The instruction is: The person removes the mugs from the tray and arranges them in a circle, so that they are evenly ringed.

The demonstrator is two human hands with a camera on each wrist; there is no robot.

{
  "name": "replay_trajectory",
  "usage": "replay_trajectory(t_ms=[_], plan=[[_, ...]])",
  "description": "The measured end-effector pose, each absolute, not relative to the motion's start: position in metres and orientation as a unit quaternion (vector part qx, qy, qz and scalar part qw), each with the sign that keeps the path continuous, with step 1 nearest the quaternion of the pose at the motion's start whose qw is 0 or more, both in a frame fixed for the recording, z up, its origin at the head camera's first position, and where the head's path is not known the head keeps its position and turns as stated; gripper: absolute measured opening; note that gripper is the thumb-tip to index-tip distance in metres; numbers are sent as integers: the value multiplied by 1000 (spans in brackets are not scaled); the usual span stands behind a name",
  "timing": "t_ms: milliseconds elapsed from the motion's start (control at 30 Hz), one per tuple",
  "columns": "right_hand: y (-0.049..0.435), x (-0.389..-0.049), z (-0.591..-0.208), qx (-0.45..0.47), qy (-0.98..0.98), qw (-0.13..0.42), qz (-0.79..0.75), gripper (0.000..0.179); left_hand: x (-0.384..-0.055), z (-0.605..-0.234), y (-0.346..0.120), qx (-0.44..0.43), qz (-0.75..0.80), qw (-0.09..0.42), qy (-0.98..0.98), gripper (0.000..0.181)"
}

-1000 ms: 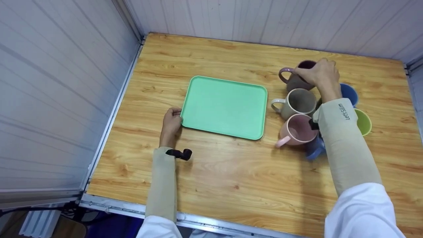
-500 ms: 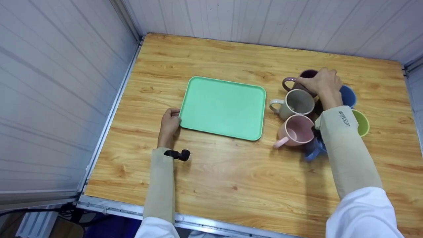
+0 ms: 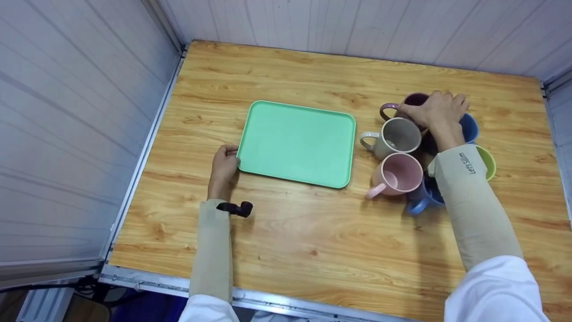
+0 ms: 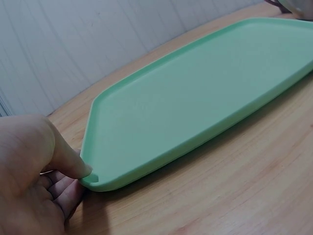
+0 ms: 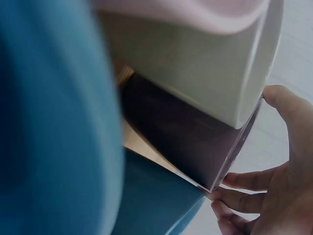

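Note:
At its near left corner, the light green tray (image 3: pixel 297 143) is pinched by my left hand (image 3: pixel 223 167). The left wrist view shows the thumb over the rim and the other fingers below the outer edge. My right hand (image 3: pixel 438 114) holds a dark purple mug (image 3: pixel 415 99) by its rim, thumb on one side and fingers on the other; the right wrist view shows this grip. Right in front of the purple mug stands a beige-grey mug (image 3: pixel 402 135), then a pink mug (image 3: pixel 400 174). Handles of these three point leftward.
A blue mug (image 3: pixel 469 128) and a yellow-green mug (image 3: pixel 487 163) stand at the right, partly behind my arm. Another blue mug (image 3: pixel 422 199) sits beside the pink one, mostly covered by the sleeve. Panels (image 3: pixel 330 27) border the wooden table (image 3: pixel 290 241) behind and at the left.
My right hand has brought the purple mug nearer, close up to the beige-grey mug. My left hand has kept its pinch on the tray's corner. The head view has shifted slightly.

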State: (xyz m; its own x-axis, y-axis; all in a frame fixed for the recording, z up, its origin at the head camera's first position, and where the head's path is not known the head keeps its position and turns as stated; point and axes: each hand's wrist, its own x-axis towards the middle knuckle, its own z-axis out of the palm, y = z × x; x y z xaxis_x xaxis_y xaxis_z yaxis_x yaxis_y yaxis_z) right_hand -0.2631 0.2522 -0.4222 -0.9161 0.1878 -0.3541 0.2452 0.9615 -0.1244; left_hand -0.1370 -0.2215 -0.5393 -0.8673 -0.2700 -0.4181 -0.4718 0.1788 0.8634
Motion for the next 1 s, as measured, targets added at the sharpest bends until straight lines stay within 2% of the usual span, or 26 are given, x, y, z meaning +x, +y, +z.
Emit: replay_trajectory(t_ms=[433,1000], plan=[[255,-258,-425,95,981,146,-84,121,-141,-539,-222,-246,582,81,771,42],[269,-252,-426,71,982,146,-100,119,-141,-539,-220,-245,589,91,765,40]])
